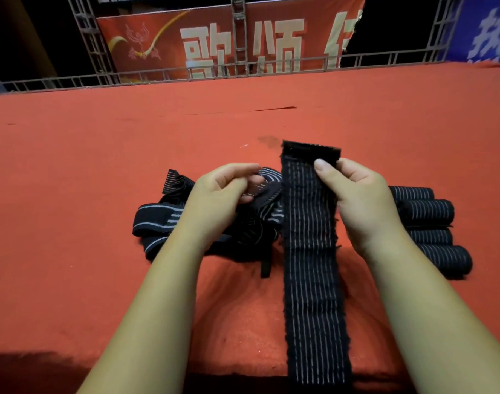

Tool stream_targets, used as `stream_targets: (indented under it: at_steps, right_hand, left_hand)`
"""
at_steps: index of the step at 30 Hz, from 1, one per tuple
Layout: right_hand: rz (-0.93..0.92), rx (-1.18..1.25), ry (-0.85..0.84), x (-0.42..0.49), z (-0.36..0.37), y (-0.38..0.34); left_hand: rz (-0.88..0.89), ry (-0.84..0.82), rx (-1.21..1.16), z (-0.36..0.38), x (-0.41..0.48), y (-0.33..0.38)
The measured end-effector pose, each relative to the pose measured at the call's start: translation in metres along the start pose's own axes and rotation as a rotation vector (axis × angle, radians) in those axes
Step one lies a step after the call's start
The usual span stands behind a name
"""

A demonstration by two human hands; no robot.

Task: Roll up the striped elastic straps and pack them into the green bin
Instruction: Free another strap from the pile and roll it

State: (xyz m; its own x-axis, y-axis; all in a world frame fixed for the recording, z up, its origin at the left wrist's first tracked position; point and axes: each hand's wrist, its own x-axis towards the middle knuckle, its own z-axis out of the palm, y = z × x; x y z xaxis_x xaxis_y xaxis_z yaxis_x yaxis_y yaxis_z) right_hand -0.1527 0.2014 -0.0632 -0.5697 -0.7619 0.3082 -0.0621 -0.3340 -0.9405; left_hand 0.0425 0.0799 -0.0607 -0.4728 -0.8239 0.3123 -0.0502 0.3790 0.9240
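One strap (pixel 311 251) is gripped by the right hand (pixel 359 200) just below its fuzzy top end (pixel 308 150); the rest hangs down past the near edge of the red surface (pixel 101 166). The left hand (pixel 220 194) is held over the loose pile (pixel 157 220) mid-surface w/ fingers (pixel 237 170) curled; whether anything is pinched can't be told. Four rolls (pixel 430 214) lie toward the right edge. The green bin isn't in view. Step judged: a new roll is being started. Next, the top end must be folded over & wound tight w/ both hands.
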Motion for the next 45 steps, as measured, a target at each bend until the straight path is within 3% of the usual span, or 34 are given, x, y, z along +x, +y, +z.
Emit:
stream_targets:
  at_steps: [3,6,9,15,21,28,33,40,45]
  right_hand:
    - [-0.005,0.028,0.016,0.001,-0.004,0.002]
    - [-0.019,0.048,0.015,0.0,-0.004,0.003]
    - [-0.009,0.069,0.025,0.0,-0.002,0.003]
    - [-0.004,0.057,0.031,0.001,-0.001,0.007]
    - [-0.031,0.012,0.059,0.001,-0.01,0.006]
    - [-0.077,0.009,0.118,0.001,-0.021,0.0]
    - [-0.089,0.034,0.122,-0.002,-0.026,-0.007]
    - [-0.127,0.04,0.066,-0.009,-0.034,-0.014]
    - [0.056,-0.017,-0.076,-0.008,-0.037,-0.003]
  left_hand:
    - [0.016,-0.159,0.525,-0.016,0.001,-0.018]
    - [0.019,-0.046,0.755,-0.014,0.005,-0.032]
    - [-0.013,0.086,0.683,-0.009,0.01,-0.038]
    - [0.011,0.158,0.689,0.001,0.016,-0.045]
    - [0.26,0.281,0.681,0.012,0.024,-0.035]
    - [0.454,0.365,0.441,0.022,0.021,0.001]
    - [0.477,0.277,0.229,0.025,0.015,0.022]
    - [0.281,0.055,0.149,0.031,-0.004,0.037]
    - [0.216,-0.04,0.198,0.036,-0.011,0.032]
